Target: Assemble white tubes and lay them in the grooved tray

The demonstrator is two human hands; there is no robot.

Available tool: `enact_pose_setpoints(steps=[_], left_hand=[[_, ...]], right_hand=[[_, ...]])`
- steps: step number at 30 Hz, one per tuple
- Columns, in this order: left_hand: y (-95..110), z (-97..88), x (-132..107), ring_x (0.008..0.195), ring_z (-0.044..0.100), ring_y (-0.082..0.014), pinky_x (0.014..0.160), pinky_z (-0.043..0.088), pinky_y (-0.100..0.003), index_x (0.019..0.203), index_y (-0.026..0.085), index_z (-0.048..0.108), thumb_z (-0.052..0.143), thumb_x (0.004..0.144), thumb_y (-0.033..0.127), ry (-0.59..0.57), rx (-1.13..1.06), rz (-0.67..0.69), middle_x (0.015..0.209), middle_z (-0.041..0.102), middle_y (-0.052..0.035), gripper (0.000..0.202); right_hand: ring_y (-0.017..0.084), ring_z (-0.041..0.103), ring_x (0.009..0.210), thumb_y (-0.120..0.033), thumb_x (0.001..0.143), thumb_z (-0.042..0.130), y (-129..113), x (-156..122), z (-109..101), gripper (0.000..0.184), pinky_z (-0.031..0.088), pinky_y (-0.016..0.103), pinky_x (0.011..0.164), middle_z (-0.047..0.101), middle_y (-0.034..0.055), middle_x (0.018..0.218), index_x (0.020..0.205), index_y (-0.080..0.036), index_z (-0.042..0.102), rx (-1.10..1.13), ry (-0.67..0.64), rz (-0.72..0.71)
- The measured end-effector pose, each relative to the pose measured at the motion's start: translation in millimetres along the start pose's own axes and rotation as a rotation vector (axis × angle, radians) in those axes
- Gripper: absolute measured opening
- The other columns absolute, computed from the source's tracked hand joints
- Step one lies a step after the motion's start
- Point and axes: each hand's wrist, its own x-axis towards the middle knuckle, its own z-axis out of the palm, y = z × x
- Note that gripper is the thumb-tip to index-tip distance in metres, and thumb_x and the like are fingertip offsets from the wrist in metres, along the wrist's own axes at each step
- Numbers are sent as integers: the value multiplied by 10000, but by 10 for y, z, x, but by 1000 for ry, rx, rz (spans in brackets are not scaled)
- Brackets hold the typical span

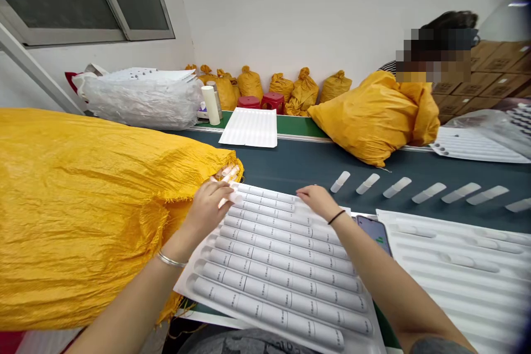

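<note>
A white ridged tray (pixel 307 221) lies in front of me, its grooves filled with rows of white tubes (pixel 269 287) bearing small dark print. My left hand (pixel 211 203) is at the tray's far left corner, fingers closed round a short white tube (pixel 235 197) whose end pokes out. Just beyond it, more pale tubes (pixel 230 171) show in the mouth of a large yellow woven sack (pixel 103 199). Over the far right part of the tray is my right hand (pixel 321 202), fingertips drawn together near the row ends; whatever they may hold is hidden.
Several translucent tubes (pixel 398 187) lie spaced along the dark belt (pixel 290 163). Right of my forearm are a phone (pixel 374 234) and another white tray (pixel 448 298). Across the belt, a person (pixel 446 38) is behind a yellow sack (pixel 373 116). A plastic-wrapped stack (pixel 141 99) sits far left.
</note>
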Motion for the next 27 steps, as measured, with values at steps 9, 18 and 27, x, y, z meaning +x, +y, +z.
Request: enact_pose_setpoints(steps=[9,18,27], left_hand=[[692,72,-228,888,611,-144,809,489,-287,1037,253,485,738,712,238,149,-1189,-397,963,656,-12,412],[713,190,-300,813,636,-102,772,511,-225,876,183,561,817,614,250,174,-1537,-734,877,660,10,372],[745,175,-356,624,611,-134,616,458,-241,839,179,528,749,704,351,-97,-1139,-559,670,640,5,311]], right_hand=[[200,592,963,-203,780,655,-201,178,183,158,433,358,906,627,132,1073,900,-100,664,47,17,-173],[134,621,761,-330,948,378,-669,-621,-7,307,515,265,644,633,79,979,1172,-157,498,742,16,-455],[199,590,972,-258,928,459,-654,-965,-298,298,480,357,841,630,93,1087,1213,-228,539,556,252,-722]])
